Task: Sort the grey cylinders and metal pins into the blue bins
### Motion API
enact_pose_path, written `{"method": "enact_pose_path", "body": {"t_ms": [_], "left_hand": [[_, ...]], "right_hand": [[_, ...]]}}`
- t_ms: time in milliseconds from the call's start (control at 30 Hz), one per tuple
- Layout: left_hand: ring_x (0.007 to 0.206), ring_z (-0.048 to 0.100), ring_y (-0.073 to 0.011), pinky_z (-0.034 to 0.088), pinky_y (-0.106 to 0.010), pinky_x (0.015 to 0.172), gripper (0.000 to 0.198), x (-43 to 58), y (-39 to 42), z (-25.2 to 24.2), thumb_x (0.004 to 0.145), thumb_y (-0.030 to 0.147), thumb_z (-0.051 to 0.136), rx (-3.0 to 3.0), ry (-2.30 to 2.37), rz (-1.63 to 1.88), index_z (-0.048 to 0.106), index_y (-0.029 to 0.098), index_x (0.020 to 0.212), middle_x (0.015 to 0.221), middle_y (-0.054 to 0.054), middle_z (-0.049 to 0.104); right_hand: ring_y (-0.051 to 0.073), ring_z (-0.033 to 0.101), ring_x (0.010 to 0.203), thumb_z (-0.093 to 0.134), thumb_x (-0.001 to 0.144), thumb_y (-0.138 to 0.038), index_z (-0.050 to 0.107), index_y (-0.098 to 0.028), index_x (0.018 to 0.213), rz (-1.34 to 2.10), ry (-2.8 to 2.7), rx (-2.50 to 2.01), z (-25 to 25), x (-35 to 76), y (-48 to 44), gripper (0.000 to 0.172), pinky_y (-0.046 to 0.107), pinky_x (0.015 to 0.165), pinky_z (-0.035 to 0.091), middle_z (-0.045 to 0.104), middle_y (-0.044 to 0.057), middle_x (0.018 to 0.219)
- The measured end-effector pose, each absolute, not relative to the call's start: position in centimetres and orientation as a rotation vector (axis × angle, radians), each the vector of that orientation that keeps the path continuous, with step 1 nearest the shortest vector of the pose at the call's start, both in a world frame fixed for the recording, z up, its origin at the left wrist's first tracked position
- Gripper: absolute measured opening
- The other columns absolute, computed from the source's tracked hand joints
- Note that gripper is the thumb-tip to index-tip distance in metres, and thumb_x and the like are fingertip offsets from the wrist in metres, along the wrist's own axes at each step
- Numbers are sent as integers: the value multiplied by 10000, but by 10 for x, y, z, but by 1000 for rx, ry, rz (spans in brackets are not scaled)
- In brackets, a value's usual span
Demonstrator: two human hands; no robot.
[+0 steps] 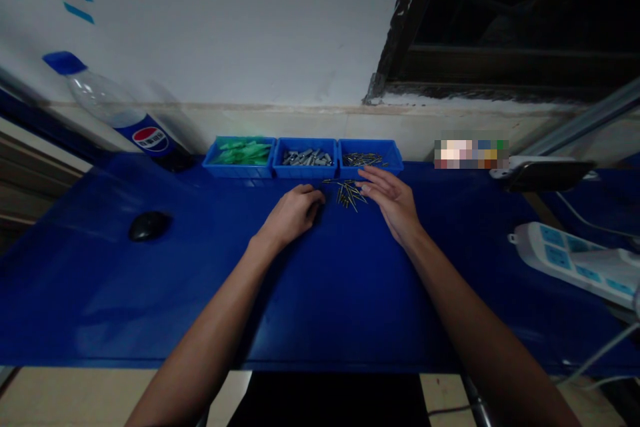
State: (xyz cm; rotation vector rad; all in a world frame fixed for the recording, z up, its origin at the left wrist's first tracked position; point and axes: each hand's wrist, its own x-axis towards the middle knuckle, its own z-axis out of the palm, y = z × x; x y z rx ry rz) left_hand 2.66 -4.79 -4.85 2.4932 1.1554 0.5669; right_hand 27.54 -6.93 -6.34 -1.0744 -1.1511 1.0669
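Note:
A small loose pile of thin metal pins [350, 195] lies on the blue tabletop. My right hand [390, 197] is beside it on the right, fingers stretched toward the pile and apart, with nothing seen in them. To the left of the pile, my left hand [297, 210] rests on the table with its fingers curled in; what they hold, if anything, is hidden. Just behind stand three blue bins in a row. The right bin [395, 159] has more thin metal pins, the middle bin [305, 172] short grey metal cylinders, and the left bin [213, 163] green translucent pieces.
A cola bottle [150, 137] leans by the wall at the back left, with a black mouse [149, 225] in front of it. On the right are a white power strip [575, 257] with cables and a dark phone-like device [547, 175] on a stand.

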Motion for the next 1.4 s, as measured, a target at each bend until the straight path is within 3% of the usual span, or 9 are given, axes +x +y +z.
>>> {"method": "enact_pose_path", "body": {"t_ms": [233, 333, 467, 733, 1067, 1267, 1400], "left_hand": [[1047, 645, -243, 562, -414, 977, 361, 33, -50, -52, 1018, 98, 459, 2529, 1147, 625, 677, 173, 1295, 1136, -132, 646], [963, 667, -207, 576, -375, 928, 291, 40, -54, -47, 1008, 112, 498, 2368, 1126, 814, 727, 176, 1176, 1078, -108, 677], [892, 736, -201, 607, -342, 870, 114, 51, -60, -42, 942, 226, 682, 1943, 1054, 1081, 769, 173, 993, 977, -78, 783], [799, 780, -207, 644, -323, 764, 263, 58, -58, -48, 802, 375, 856, 1456, 968, 1155, 813, 145, 923, 908, -100, 825], [820, 775, -199, 631, -313, 777, 228, 61, -61, -49, 825, 365, 843, 1502, 961, 1137, 816, 153, 906, 933, -95, 828], [864, 778, -212, 631, -327, 806, 243, 59, -60, -47, 870, 396, 811, 1642, 951, 1152, 820, 162, 935, 965, -97, 827], [1097, 746, -249, 596, -410, 1000, 268, 51, -57, -47, 951, 330, 734, 2093, 1159, 1095, 790, 179, 1165, 1181, -106, 798]], "right_hand": [[264, 775, 1032, 827, 814, -369, 768, -269, 1177, 1097, -1115, -1127, -59, 271, -72, 381, 448, 918, 615, 785, 88, 1252], [246, 779, 967, 823, 817, -381, 772, -258, 1151, 1088, -1119, -1134, -57, 270, -72, 359, 428, 875, 617, 804, 87, 1192], [243, 778, 934, 839, 812, -423, 782, -266, 1109, 1107, -1180, -1138, -55, 268, -73, 341, 420, 848, 617, 824, 72, 1093], [228, 782, 859, 886, 774, -430, 817, -248, 1005, 1294, -1223, -1043, -55, 261, -78, 302, 393, 823, 609, 828, 51, 921], [178, 738, 725, 931, 726, -376, 833, -233, 950, 1346, -1121, -1043, -57, 262, -76, 283, 346, 736, 581, 810, 37, 829], [191, 757, 757, 924, 728, -365, 833, -220, 931, 1389, -1105, -1050, -57, 263, -78, 265, 357, 773, 594, 820, 49, 848], [236, 784, 885, 914, 738, -340, 830, -238, 993, 1246, -1098, -1064, -58, 264, -73, 287, 438, 932, 604, 833, 53, 932]]}}
